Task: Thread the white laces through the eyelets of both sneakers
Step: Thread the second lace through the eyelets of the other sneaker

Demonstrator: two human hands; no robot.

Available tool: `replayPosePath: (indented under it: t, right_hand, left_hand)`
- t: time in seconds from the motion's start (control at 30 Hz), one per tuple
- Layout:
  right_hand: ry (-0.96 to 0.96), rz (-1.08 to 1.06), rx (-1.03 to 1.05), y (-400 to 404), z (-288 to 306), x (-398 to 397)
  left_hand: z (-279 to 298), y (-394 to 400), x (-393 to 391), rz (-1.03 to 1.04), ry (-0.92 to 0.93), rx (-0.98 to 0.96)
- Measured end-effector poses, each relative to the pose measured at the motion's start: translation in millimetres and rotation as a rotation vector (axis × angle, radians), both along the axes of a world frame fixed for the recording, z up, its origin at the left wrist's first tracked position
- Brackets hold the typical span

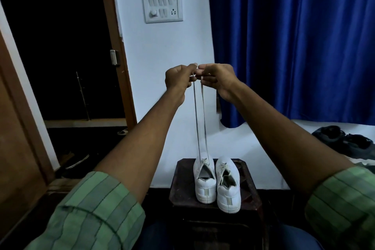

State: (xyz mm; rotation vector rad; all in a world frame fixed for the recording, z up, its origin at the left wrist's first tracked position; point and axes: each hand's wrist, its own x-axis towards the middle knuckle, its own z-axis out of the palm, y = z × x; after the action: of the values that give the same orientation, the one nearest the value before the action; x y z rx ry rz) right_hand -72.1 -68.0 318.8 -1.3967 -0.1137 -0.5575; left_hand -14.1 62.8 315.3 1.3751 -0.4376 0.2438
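A: status on hands?
B: left hand (178, 79) and right hand (217, 80) are hovering high, almost touching. Each is pinching one end of the white lace (199, 119).
A: lace routing?
B: two strands are running taut down to the left sneaker (205, 180), entering near the toe-end eyelets. Exact eyelets too small to tell.
A: other shoe?
B: right sneaker (228, 186) is sitting just beside it, heels toward camera. Its lace looks already threaded, probably loose.
A: support?
B: both are standing on a small dark table (180, 189). Blue curtain (294, 46) is hanging behind, dark shoes (343, 142) are lying on the floor at right.
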Motion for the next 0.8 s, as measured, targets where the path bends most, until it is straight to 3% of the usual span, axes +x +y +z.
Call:
replayPosePath:
  t: [0.2, 0.57, 0.8]
  right_hand:
    - [-0.062, -0.033, -0.046, -4, 0, 10]
    - [-0.1, -0.289, -0.183, -3, 4, 10]
    - [-0.091, -0.302, -0.31, 2, 12, 6]
  left_hand:
    - [0, 1, 7, 0.058, -0.046, -0.007]
    - [3, 3, 8, 0.168, -0.354, 0.284]
    - [10, 0, 10, 0.25, -0.259, 0.224]
